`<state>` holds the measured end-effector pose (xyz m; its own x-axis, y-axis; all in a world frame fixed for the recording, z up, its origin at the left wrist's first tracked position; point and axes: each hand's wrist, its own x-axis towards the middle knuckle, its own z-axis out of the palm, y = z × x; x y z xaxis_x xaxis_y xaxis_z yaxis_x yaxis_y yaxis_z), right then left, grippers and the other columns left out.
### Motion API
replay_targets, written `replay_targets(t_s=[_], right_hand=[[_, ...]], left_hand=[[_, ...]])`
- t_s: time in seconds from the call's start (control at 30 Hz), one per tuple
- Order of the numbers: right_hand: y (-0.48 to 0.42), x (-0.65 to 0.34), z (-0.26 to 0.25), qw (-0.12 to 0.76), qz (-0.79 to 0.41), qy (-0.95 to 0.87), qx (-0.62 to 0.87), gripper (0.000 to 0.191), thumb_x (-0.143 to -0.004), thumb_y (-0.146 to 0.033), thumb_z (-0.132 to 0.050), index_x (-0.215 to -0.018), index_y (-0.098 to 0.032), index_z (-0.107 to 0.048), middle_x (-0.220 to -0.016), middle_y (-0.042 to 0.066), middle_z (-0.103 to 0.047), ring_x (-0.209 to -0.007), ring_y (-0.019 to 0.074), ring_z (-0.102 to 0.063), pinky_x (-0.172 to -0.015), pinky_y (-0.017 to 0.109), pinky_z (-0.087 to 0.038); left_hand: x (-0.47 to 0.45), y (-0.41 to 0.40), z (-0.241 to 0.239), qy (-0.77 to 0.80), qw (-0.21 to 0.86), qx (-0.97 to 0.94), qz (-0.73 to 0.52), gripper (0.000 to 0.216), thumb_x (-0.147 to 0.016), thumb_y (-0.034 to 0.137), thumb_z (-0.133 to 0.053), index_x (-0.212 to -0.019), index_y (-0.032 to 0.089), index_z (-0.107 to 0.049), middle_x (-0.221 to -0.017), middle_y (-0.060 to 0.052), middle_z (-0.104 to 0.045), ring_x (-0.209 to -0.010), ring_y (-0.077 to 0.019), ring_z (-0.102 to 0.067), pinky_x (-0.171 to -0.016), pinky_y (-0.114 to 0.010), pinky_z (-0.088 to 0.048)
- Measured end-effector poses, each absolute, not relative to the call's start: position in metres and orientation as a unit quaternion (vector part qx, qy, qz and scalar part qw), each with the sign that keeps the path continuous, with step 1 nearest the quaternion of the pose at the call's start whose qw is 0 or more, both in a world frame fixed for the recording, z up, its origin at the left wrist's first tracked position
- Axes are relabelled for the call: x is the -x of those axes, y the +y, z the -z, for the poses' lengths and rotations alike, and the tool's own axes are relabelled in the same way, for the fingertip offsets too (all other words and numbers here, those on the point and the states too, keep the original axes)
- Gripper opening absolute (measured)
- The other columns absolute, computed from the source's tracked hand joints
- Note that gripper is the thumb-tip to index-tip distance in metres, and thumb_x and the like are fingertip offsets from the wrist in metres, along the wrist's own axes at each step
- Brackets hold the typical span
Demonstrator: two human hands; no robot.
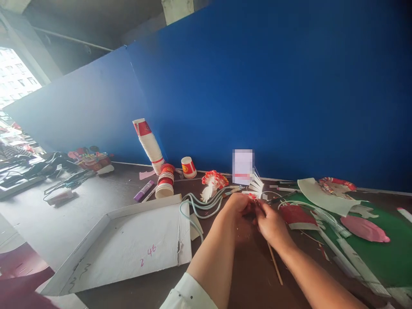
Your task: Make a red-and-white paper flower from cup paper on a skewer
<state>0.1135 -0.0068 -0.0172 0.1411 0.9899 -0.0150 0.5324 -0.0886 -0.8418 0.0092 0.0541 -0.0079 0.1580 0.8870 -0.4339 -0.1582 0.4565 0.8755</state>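
Observation:
My left hand (237, 204) and my right hand (272, 223) meet over the dark table, fingers pinched together on a small red and white paper piece (253, 196). Both hands are closed on it. A thin wooden stick (275, 266) lies on the table under my right wrist. Just behind the hands stand a cut paper-cup flower (213, 182) with red edges and a white fringed cup piece (257, 186).
A white cardboard tray lid (128, 244) lies at the left. Behind it are a leaning stack of paper cups (148, 143), more cups (165, 181), a single cup (188, 167) and a purple glue stick (143, 191). Pale green cords (201, 204) lie nearby. A green mat (383, 253) with paper scraps is at the right. A blue partition (257, 94) backs the table.

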Motion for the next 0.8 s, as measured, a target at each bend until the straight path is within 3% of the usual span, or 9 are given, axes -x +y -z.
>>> replay_targets(t_s=[0.2, 0.5, 0.8], right_hand=[[-0.010, -0.111, 0.010, 0.337, -0.299, -0.572, 0.686, 0.041, -0.087, -0.026, -0.043, -0.121, -0.014, -0.062, -0.055, 0.003, -0.064, -0.055, 0.0202, -0.062, -0.057, 0.030, -0.042], [-0.006, -0.107, 0.017, 0.547, -0.571, -0.334, 0.514, 0.031, -0.065, -0.018, -0.065, -0.096, -0.021, -0.067, -0.069, -0.001, -0.063, -0.051, 0.0094, -0.050, -0.040, 0.018, -0.033], [-0.006, -0.107, 0.007, 0.570, -0.654, -0.232, 0.439, 0.026, -0.056, -0.004, -0.069, -0.077, -0.019, -0.067, -0.066, -0.001, -0.061, -0.048, 0.0047, -0.046, -0.035, 0.012, -0.031]], left_hand=[[-0.014, 0.050, 0.006, 0.545, 0.649, -0.344, -0.404, 0.023, -0.070, 0.005, -0.068, -0.054, 0.012, -0.054, -0.045, 0.003, -0.046, -0.040, -0.0042, -0.037, -0.042, -0.018, -0.029], [-0.014, 0.039, -0.016, 0.534, 0.664, -0.302, -0.427, 0.021, -0.077, 0.002, -0.062, -0.059, 0.011, -0.057, -0.048, 0.003, -0.048, -0.043, -0.0049, -0.042, -0.044, -0.017, -0.035], [-0.015, 0.046, -0.005, 0.535, 0.653, -0.320, -0.431, 0.015, -0.070, 0.003, -0.068, -0.061, 0.011, -0.058, -0.049, 0.001, -0.052, -0.043, -0.0062, -0.045, -0.041, -0.018, -0.031]])
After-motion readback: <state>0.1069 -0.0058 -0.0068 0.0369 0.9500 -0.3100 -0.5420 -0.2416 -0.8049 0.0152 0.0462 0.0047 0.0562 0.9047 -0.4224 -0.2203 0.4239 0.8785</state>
